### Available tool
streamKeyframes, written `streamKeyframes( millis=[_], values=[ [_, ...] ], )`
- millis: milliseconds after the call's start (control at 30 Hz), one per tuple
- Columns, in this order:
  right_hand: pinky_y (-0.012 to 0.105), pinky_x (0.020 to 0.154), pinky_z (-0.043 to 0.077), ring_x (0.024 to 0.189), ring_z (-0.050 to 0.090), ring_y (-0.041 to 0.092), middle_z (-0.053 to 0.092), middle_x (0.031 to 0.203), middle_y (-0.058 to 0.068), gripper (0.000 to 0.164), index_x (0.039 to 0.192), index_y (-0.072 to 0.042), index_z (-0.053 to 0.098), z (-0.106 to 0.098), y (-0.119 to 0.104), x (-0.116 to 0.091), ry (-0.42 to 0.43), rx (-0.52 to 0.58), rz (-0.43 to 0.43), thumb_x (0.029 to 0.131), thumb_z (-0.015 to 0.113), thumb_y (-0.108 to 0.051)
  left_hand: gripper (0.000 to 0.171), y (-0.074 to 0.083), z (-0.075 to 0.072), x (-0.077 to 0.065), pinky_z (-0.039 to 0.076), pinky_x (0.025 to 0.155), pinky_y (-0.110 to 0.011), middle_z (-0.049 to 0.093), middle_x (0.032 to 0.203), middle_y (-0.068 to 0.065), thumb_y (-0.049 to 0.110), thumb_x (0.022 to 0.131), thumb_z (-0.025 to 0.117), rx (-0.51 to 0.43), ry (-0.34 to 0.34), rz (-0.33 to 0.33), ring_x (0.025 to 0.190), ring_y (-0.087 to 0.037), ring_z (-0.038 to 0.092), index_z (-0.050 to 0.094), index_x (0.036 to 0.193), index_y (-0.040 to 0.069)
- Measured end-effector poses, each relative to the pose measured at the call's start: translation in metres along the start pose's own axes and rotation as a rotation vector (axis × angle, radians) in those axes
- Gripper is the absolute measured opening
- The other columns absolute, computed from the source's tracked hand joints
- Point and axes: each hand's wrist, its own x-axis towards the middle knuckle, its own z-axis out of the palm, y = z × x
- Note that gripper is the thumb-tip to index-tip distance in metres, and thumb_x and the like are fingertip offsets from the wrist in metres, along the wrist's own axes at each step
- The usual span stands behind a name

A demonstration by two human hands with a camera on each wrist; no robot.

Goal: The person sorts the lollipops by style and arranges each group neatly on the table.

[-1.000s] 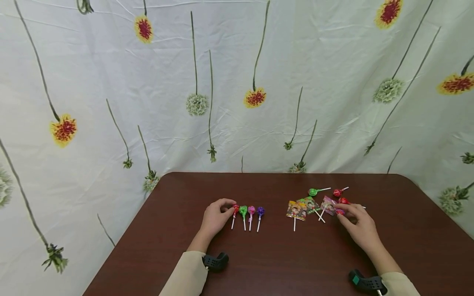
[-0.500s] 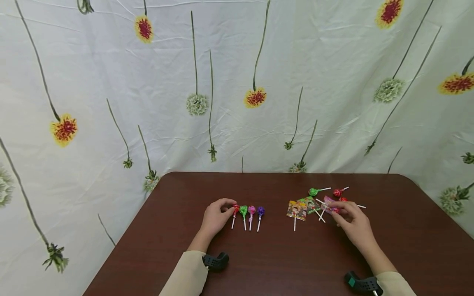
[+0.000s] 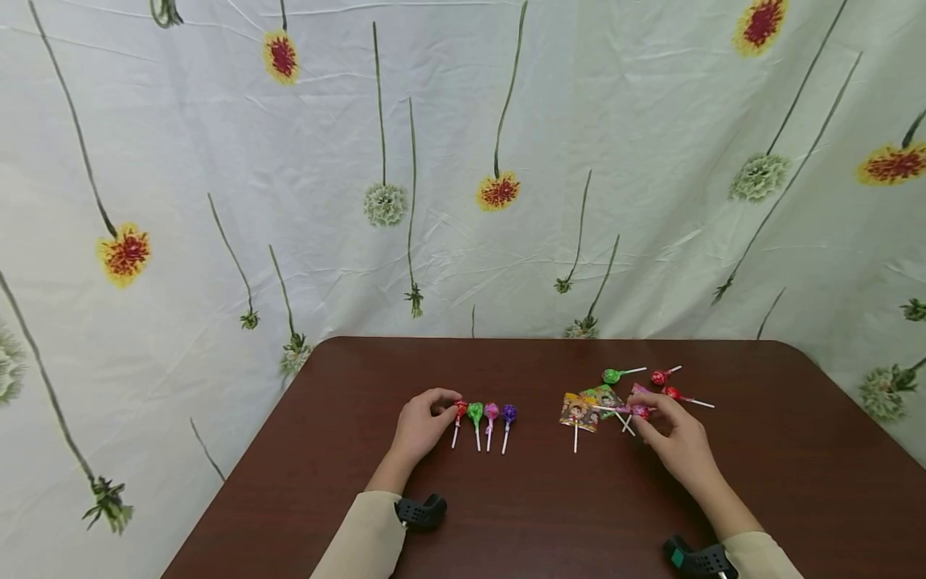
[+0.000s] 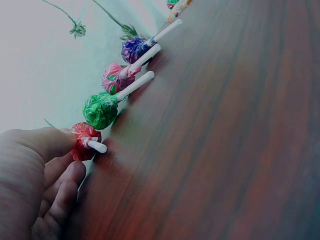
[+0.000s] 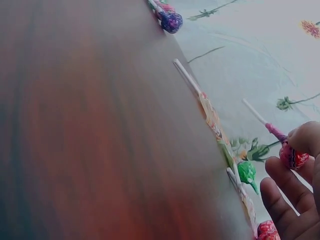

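My left hand (image 3: 421, 426) pinches the head of a red lollipop (image 4: 84, 136) at the left end of a row, its stick toward me. Beside it lie a green lollipop (image 3: 475, 412), a pink lollipop (image 3: 491, 411) and a purple lollipop (image 3: 510, 413). On the right, my right hand (image 3: 682, 446) holds a pinkish-red lollipop (image 5: 294, 156) by its head between thumb and fingers, stick pointing left. In the right wrist view it hangs above the table. Under and beside it are flat lollipops in a yellow wrapper (image 3: 571, 408), a green wrapper (image 3: 602, 394) and a partly hidden pink wrapper (image 3: 637, 389).
Behind the flat lollipops lie another green lollipop (image 3: 611, 375) and a red lollipop (image 3: 659, 376). A second red lollipop (image 3: 673, 392) sits just beyond my right fingers. The brown table (image 3: 535, 515) ends at a flower-printed curtain (image 3: 448, 265).
My right hand has picked up the pinkish-red lollipop and carried it left, over the flat lollipops. A red lollipop behind it has come into fuller view. My left hand stays put.
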Motion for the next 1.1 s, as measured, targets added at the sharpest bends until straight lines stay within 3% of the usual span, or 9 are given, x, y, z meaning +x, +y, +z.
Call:
streamKeyframes(
  millis=[133,333,600,667,800,867,1100],
  values=[
    [0.015,0.066,0.051,0.086,0.060,-0.011,0.064,0.132,0.022,0.026,0.113,-0.009,0.067,0.001,-0.004,0.004,-0.032,-0.018,0.033,0.089,0.072,-0.004,0.016,0.000,-0.001,0.000,0.043,0.063,-0.028,0.073,0.100,0.001,0.020,0.093,0.071,-0.004,-0.001,-0.003,0.076,-0.012,0.055,0.075,0.108,0.020],
    [0.018,0.072,0.054,0.105,0.069,0.021,0.063,0.134,0.022,0.024,0.112,-0.013,0.069,0.006,-0.011,0.008,-0.068,-0.025,0.069,0.089,0.074,-0.008,0.016,0.000,0.000,0.000,0.044,0.064,-0.028,0.073,0.101,0.001,0.020,0.093,0.071,-0.002,0.001,0.001,0.077,-0.012,0.056,0.075,0.108,0.021],
    [0.029,0.078,0.056,0.122,0.058,0.040,0.070,0.116,0.011,0.022,0.109,-0.012,0.073,0.017,-0.016,0.011,-0.081,0.000,0.007,0.089,0.072,-0.004,0.016,-0.001,0.001,-0.001,0.044,0.065,-0.028,0.073,0.102,0.001,0.021,0.093,0.071,-0.004,-0.004,0.001,0.078,-0.012,0.056,0.075,0.108,0.021],
    [0.027,0.075,0.055,0.118,0.060,0.038,0.071,0.113,0.010,0.023,0.110,-0.011,0.074,0.020,-0.018,0.013,-0.085,0.018,-0.019,0.088,0.072,-0.003,0.015,-0.001,0.001,-0.001,0.044,0.064,-0.028,0.073,0.102,0.001,0.021,0.093,0.071,-0.003,-0.003,0.000,0.077,-0.012,0.055,0.075,0.108,0.022],
    [0.021,0.071,0.054,0.092,0.067,0.017,0.070,0.109,0.008,0.025,0.112,-0.010,0.074,0.028,-0.021,0.017,-0.092,0.028,-0.056,0.088,0.072,-0.002,0.016,0.000,0.000,-0.001,0.044,0.065,-0.028,0.073,0.103,0.001,0.021,0.093,0.071,-0.002,0.001,0.001,0.078,-0.011,0.056,0.075,0.108,0.021],
    [0.022,0.070,0.054,0.091,0.065,0.011,0.071,0.111,0.008,0.027,0.114,-0.010,0.073,0.032,-0.023,0.019,-0.104,0.036,-0.045,0.088,0.072,-0.004,0.016,0.000,0.000,0.000,0.045,0.065,-0.027,0.073,0.103,0.002,0.021,0.093,0.071,0.002,0.002,0.002,0.079,-0.011,0.057,0.075,0.108,0.021],
    [0.023,0.073,0.054,0.095,0.067,0.021,0.072,0.113,0.010,0.025,0.117,-0.010,0.069,0.046,-0.033,0.021,-0.163,0.081,0.021,0.092,0.071,-0.010,0.015,0.000,0.001,0.000,0.045,0.067,-0.028,0.074,0.104,0.002,0.022,0.093,0.072,0.003,0.004,0.002,0.080,-0.011,0.057,0.075,0.107,0.022]
  ],
)
